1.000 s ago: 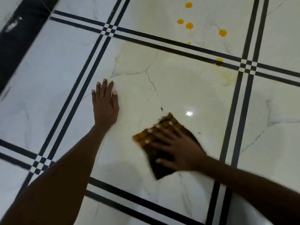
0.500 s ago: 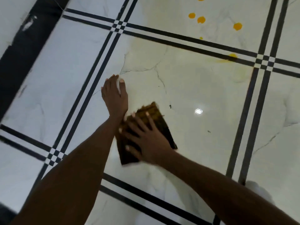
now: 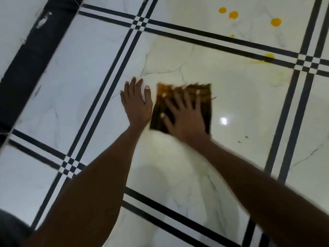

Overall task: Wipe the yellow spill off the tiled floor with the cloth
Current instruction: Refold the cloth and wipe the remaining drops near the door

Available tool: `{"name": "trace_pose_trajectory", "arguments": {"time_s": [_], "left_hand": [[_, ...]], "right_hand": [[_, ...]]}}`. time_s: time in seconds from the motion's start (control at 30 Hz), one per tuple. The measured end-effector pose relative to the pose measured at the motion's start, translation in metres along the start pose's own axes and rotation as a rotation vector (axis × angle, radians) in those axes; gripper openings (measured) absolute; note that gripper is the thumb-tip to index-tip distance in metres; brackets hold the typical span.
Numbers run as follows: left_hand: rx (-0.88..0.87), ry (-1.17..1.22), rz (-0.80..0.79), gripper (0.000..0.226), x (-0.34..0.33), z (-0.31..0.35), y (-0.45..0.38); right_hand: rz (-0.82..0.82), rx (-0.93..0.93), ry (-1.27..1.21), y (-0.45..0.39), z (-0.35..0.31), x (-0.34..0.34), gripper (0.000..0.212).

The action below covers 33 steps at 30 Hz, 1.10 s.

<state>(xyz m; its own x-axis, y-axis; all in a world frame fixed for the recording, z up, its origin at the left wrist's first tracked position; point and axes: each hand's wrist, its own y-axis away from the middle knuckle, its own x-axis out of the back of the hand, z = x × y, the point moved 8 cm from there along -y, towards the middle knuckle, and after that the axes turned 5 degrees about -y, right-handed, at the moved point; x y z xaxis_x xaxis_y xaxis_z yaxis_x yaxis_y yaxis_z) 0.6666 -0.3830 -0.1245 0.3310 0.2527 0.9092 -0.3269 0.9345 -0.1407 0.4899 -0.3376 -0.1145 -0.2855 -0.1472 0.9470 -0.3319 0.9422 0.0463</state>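
A dark brown cloth [image 3: 204, 94] with a yellow-stained far edge lies flat on the white tiled floor [image 3: 240, 104]. My right hand [image 3: 185, 116] presses down on it with fingers spread. My left hand [image 3: 137, 102] rests flat on the tile just left of the cloth, fingers apart, holding nothing. Yellow drops [image 3: 233, 14] dot the tile beyond the black grout lines at the upper right. One smeared yellow spot [image 3: 268, 57] sits on the black line itself. A faint yellowish film covers the tile around the cloth.
Black double stripes [image 3: 122, 50] border each tile. A wide black band [image 3: 30, 54] runs along the far left. A bright light glare [image 3: 224, 120] shows right of the cloth. Small dark specks [image 3: 246, 137] lie to its lower right.
My right hand has slid the cloth left toward my left hand, then forward and right, turning it squarer. My left hand stays planted flat on the tile.
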Motion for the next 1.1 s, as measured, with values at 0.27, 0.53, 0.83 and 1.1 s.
{"name": "trace_pose_trajectory", "arguments": {"time_s": [0.27,0.53,0.83,1.1], "left_hand": [[0.015,0.021,-0.064,0.058,-0.002,0.004,-0.001],[-0.036,-0.069,-0.051,0.06,-0.007,0.005,0.0],[0.021,-0.123,-0.051,0.068,-0.01,0.019,-0.003],[-0.276,-0.142,-0.037,0.065,-0.026,0.079,-0.025]], "right_hand": [[-0.272,0.738,0.0,0.148,-0.004,-0.018,0.058],[0.019,-0.041,0.104,-0.01,0.097,0.031,0.066],[-0.244,0.489,0.138,0.109,0.115,0.027,0.066],[0.099,-0.307,0.08,-0.023,0.249,0.083,0.068]]}}
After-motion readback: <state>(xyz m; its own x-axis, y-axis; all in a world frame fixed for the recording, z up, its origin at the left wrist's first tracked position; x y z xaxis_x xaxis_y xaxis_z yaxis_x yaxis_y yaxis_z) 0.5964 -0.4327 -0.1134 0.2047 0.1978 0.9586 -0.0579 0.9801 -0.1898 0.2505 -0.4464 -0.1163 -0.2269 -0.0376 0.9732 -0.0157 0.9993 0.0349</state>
